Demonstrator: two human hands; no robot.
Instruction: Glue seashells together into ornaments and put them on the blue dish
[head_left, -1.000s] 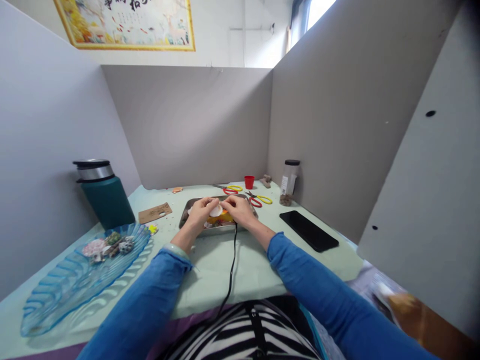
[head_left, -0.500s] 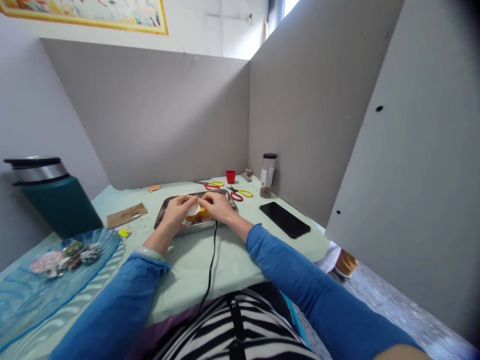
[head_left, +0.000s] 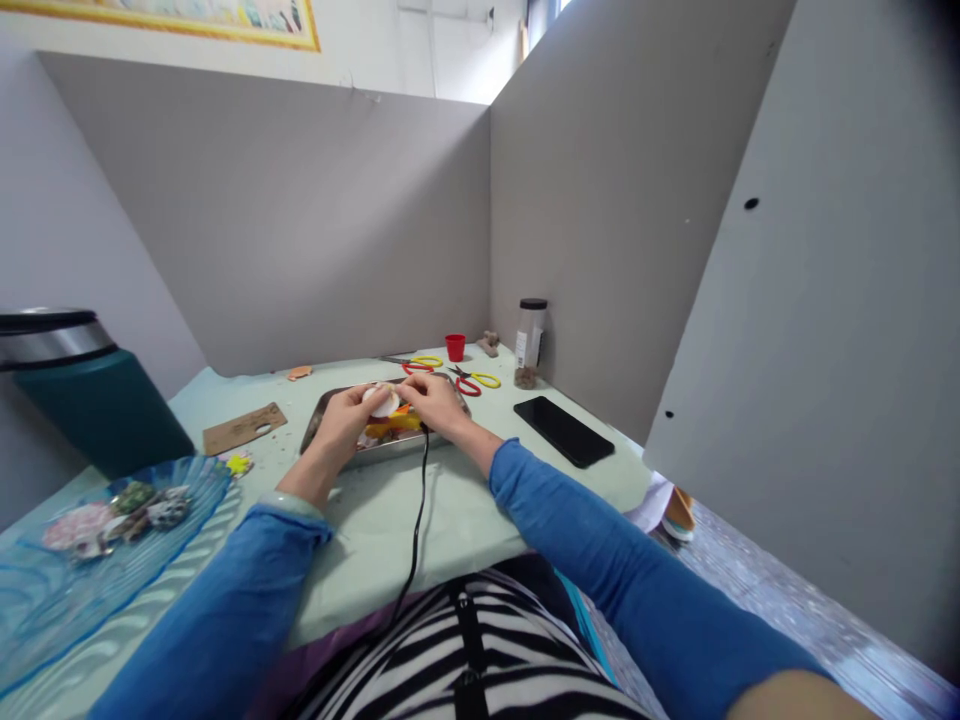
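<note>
My left hand point(head_left: 346, 418) pinches a white, rounded, shell-like piece point(head_left: 383, 403) above a metal tray point(head_left: 360, 456). Close by on the right, the bent fingers of my right hand point(head_left: 433, 400) are pressed together near the piece's edge. Whatever lies between those fingertips is too small to name. Under my hands, a yellow tool point(head_left: 397, 421) rests in the tray among small mixed bits. A black cord point(head_left: 421, 500) runs from the tray toward my lap.
Scissors point(head_left: 480, 381) and a red cup point(head_left: 455, 347) stand behind the tray. Rightward are a clear jar point(head_left: 530, 345) and a black phone point(head_left: 562, 430). At left are a cardboard piece point(head_left: 240, 430), a blue glass dish point(head_left: 191, 540) holding shells and stones, and a teal bottle point(head_left: 105, 410).
The white piece has turned, so more of its round face shows. My fingers have shifted slightly around it. The whole view has moved a little.
</note>
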